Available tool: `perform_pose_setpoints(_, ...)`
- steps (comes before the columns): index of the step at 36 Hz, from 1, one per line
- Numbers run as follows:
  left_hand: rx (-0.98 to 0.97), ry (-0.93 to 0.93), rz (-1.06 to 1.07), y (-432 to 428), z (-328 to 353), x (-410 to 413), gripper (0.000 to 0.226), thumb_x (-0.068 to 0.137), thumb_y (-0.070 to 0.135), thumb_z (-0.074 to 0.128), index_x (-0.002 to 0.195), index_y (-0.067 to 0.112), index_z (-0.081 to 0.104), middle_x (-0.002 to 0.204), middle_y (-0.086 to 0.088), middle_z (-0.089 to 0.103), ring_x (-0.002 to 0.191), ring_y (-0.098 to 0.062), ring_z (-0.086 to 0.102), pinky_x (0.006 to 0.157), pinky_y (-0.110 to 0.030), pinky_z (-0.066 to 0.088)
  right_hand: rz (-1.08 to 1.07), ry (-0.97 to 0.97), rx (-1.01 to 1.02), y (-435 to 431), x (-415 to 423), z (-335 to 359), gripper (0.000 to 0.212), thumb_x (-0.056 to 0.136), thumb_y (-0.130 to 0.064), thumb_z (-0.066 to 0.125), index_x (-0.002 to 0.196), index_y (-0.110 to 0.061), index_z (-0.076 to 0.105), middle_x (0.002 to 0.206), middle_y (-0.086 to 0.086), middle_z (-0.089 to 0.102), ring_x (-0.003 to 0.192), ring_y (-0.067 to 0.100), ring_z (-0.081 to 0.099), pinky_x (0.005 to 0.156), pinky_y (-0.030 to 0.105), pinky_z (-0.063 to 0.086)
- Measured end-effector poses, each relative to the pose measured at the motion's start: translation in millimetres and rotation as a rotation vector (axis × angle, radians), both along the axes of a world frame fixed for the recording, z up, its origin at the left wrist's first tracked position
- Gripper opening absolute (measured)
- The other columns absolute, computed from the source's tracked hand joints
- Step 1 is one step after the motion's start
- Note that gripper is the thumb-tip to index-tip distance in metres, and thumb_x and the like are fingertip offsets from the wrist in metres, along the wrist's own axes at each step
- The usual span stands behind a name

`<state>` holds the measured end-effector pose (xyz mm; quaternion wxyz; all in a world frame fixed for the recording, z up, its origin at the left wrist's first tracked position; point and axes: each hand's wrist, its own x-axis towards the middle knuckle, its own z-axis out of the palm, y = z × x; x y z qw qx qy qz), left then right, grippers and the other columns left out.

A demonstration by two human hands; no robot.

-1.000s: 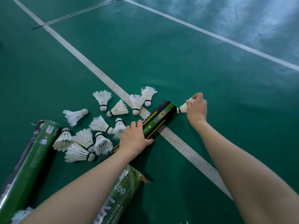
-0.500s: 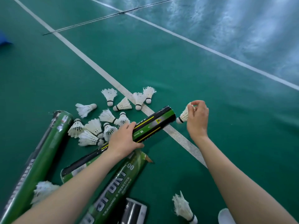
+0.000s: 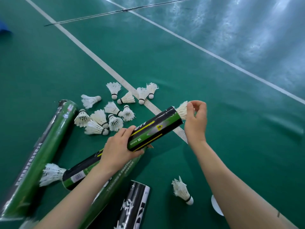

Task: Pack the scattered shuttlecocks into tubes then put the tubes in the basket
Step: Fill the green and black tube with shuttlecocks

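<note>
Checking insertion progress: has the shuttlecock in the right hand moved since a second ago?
Yes. The shuttlecock has moved left, toward the white court line, and gone cork-first into the mouth of the black-and-green tube. The right hand pinches its feathers.

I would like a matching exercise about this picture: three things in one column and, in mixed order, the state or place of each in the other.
Column one
1. left hand
2. right hand
3. black-and-white tube

Column two
A. lies at the bottom edge of the view, held by no hand
B. grips the green-and-black tube
C. pinches a shuttlecock at the tube's mouth

Pairs: 1-B, 2-C, 3-A
</note>
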<state>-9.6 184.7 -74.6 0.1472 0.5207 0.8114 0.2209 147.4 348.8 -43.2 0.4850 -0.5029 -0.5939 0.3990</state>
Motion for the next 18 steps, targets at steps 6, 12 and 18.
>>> perform_pose_setpoints(6,0.008,0.015,0.037,-11.1,8.6,-1.1,0.079,0.072,0.054,0.074,0.139,0.030,0.039,0.125,0.009,0.051,0.103,-0.019,0.054,0.088,-0.035,0.043,0.190,0.045,-0.148,-20.5,0.4,5.2,0.028,0.103,-0.031,0.037,0.121,-0.023,0.057,0.116,-0.014,0.059,0.111,0.004,0.053,0.096,0.018,0.038)
perform_pose_setpoints(12,0.016,0.043,0.061,-15.8,13.8,1.3,0.080,0.071,0.053,0.075,0.138,0.027,0.041,0.121,0.006,0.052,0.103,-0.019,0.054,0.089,-0.036,0.044,0.302,0.065,-0.215,-27.6,1.0,9.4,0.046,0.103,-0.044,0.026,0.135,-0.026,0.053,0.139,-0.009,0.052,0.132,0.007,0.042,0.115,0.027,0.027)
perform_pose_setpoints(18,0.000,0.053,0.068,-14.0,15.1,4.6,0.079,0.072,0.053,0.074,0.139,0.027,0.040,0.123,0.006,0.050,0.106,-0.019,0.052,0.092,-0.035,0.039,0.422,0.081,-0.240,-33.9,-5.6,5.0,0.064,0.088,-0.061,0.024,0.135,-0.028,0.053,0.142,-0.010,0.049,0.133,0.000,0.039,0.113,0.018,0.023)
